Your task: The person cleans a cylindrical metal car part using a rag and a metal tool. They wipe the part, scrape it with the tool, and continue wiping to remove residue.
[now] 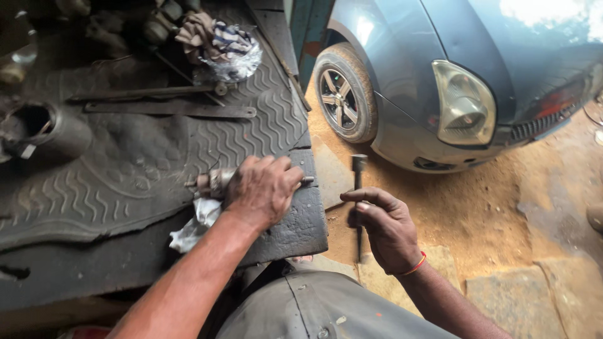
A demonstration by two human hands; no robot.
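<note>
Already the left hand (262,188) clamps a small metal shaft part (217,181) on the rubber mat (125,169); right hand (383,227) grips a hammer (358,164) (raised, not yet striking).

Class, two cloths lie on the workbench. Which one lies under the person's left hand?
The small white rag, under the left hand; the striped cloth lies bundled far back.

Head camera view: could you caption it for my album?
Left hand grips a metal part on a rubber mat; right hand holds a hammer.

Left hand (264,188) grips metal part (217,181) — right hand (383,227) holds hammer (358,188).
</note>
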